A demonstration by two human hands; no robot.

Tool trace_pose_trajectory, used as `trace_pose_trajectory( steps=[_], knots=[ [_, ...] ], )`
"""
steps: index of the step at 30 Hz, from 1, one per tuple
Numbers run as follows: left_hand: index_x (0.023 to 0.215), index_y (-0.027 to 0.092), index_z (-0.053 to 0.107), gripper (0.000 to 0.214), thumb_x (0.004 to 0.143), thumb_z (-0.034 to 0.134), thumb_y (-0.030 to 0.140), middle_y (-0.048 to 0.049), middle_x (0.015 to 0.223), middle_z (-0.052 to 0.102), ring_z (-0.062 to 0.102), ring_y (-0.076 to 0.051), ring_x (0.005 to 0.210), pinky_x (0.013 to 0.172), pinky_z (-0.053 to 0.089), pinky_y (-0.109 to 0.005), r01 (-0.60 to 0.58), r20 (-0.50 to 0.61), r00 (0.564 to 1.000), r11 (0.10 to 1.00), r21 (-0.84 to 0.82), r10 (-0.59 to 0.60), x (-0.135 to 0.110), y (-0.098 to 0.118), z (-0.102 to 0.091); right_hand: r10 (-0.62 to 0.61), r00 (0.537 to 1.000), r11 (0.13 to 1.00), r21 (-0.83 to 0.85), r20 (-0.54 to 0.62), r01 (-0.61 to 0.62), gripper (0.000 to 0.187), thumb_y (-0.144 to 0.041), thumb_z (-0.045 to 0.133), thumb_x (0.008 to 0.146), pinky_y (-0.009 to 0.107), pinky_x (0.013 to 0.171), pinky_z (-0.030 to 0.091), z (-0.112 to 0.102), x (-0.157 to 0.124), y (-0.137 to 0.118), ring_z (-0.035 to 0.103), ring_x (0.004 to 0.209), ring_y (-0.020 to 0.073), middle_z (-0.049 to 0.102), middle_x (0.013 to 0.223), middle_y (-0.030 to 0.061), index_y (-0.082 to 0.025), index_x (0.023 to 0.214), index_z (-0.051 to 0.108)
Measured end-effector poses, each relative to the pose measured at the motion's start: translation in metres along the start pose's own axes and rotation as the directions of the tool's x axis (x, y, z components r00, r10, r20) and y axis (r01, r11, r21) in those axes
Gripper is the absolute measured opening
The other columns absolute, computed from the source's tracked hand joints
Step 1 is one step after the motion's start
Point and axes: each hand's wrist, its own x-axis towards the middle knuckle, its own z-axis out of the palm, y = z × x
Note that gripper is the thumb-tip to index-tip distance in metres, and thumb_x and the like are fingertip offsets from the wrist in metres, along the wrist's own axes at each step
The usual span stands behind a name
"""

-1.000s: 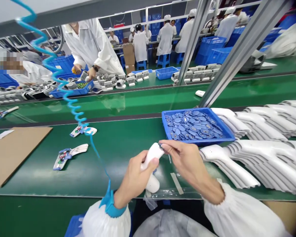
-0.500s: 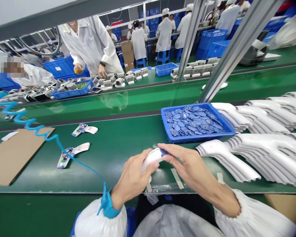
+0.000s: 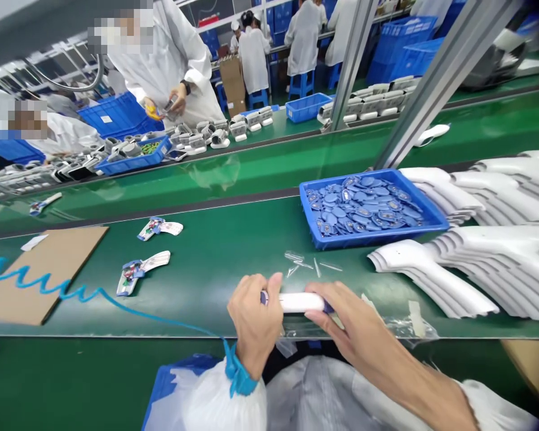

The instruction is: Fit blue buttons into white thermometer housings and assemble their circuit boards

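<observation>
Between my two hands, level above the green bench, lies a white plastic device housing (image 3: pixel 295 302) with dark-blue parts at its ends. My left hand (image 3: pixel 257 311) is wrapped round its left end, a blue band on the wrist. The fingers and thumb of my right hand (image 3: pixel 336 305) pinch the right end, by the blue part. Thin clear plastic strips (image 3: pixel 314 263) lie on the bench just beyond the housing. Clear film and tape (image 3: pixel 415 323) sit at the bench edge beside my right forearm. My fingers hide both ends of the housing in part.
A blue tray (image 3: pixel 330 240) of small blue oval parts stands at right, by stacked white shells (image 3: pixel 431 281). Two opened circuit-board assemblies (image 3: pixel 132 272) and a cardboard sheet (image 3: pixel 24 287) lie left. A coiled blue cord (image 3: pixel 161 317) runs to my wrist. A metal post (image 3: pixel 431 90) rises ahead.
My hands have turned the housing level and brought it lower and slightly right. My left hand now covers its left end. The clear strips on the bench have come into view.
</observation>
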Motion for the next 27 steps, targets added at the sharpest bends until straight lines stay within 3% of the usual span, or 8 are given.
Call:
trace_pose_trajectory(
  steps=[6,9,11,13,15,16,21,27],
  knots=[
    [0.055,0.018,0.033,0.047,0.098,0.052,0.021,0.0031,0.05,0.036,0.03,-0.011,0.048,0.054,0.021,-0.035,-0.152,-0.026,0.988,0.987,0.049,0.153,0.009,-0.009,0.011,-0.002,0.994,1.0,-0.025,-0.109,-0.001,0.024,-0.037,0.045,0.105,0.03,0.062,0.046,0.025,-0.014,-0.01,0.06,0.069,0.0163,0.065,0.085,0.0023,-0.021,0.117,0.058],
    [0.058,0.018,0.047,0.044,0.099,0.056,0.031,0.0018,0.056,0.05,0.044,-0.012,0.054,0.057,0.028,-0.032,-0.059,0.149,0.987,0.998,-0.006,0.059,0.011,-0.013,-0.006,0.258,0.966,0.951,0.172,0.006,-0.255,0.034,-0.048,0.044,0.103,0.03,0.062,0.042,0.027,-0.012,-0.011,0.054,0.063,0.0152,0.063,0.075,0.0007,-0.021,0.106,0.063],
    [0.079,0.019,0.064,0.025,0.098,0.058,0.035,-0.0027,0.088,0.068,0.061,-0.017,0.082,0.072,0.041,-0.029,0.012,0.21,0.978,0.991,-0.133,0.017,0.007,-0.017,-0.017,0.52,0.836,0.77,0.326,0.176,-0.548,0.046,-0.058,0.041,0.1,0.029,0.057,0.036,0.026,-0.007,-0.009,0.046,0.056,0.013,0.057,0.065,-0.0005,-0.019,0.088,0.062],
    [0.091,0.02,0.066,0.022,0.1,0.055,0.037,-0.006,0.105,0.069,0.063,-0.02,0.098,0.083,0.045,-0.031,0.091,0.172,0.984,0.952,-0.294,-0.041,0.001,-0.022,-0.02,0.67,0.613,0.451,0.428,0.419,-0.784,0.05,-0.064,0.041,0.097,0.026,0.051,0.027,0.025,-0.001,-0.006,0.034,0.048,0.0093,0.05,0.06,-0.0029,-0.02,0.079,0.056],
    [0.073,0.019,0.062,0.038,0.102,0.051,0.041,-0.004,0.081,0.067,0.062,-0.017,0.077,0.072,0.045,-0.03,0.205,0.074,0.979,0.9,-0.385,-0.191,-0.004,-0.026,-0.014,0.621,0.455,0.218,0.416,0.638,-0.883,0.052,-0.067,0.041,0.095,0.025,0.048,0.019,0.026,0.002,-0.003,0.026,0.046,0.0071,0.05,0.059,-0.0037,-0.019,0.08,0.055],
    [0.064,0.019,0.058,0.046,0.103,0.051,0.044,-0.0019,0.067,0.061,0.058,-0.016,0.065,0.066,0.043,-0.03,0.263,0.028,0.961,0.88,-0.397,-0.275,-0.005,-0.027,-0.008,0.575,0.446,0.218,0.396,0.686,-0.892,0.053,-0.068,0.04,0.095,0.025,0.047,0.019,0.027,0.003,-0.004,0.027,0.045,0.0069,0.053,0.061,-0.003,-0.019,0.084,0.056],
    [0.053,0.02,0.049,0.055,0.1,0.053,0.046,0.0005,0.053,0.051,0.048,-0.013,0.053,0.058,0.037,-0.029,0.306,-0.057,0.942,0.917,-0.256,-0.331,0.009,-0.03,0.018,0.357,0.834,0.892,0.111,0.422,-0.438,0.038,-0.049,0.038,0.103,0.032,0.063,0.039,0.04,0.006,-0.02,0.065,0.067,0.0204,0.072,0.08,0.0051,-0.023,0.116,0.062],
    [0.05,0.02,0.041,0.056,0.102,0.037,0.038,-0.0005,0.05,0.043,0.04,-0.013,0.051,0.057,0.031,-0.03,0.23,-0.004,0.973,0.973,-0.03,-0.231,0.025,-0.029,0.025,0.308,0.871,0.907,-0.393,0.383,-0.148,0.046,-0.038,0.024,0.107,0.037,0.053,0.034,0.059,0.017,-0.031,0.071,0.063,0.0328,0.074,0.075,0.011,-0.018,0.115,0.065]
  ],
)
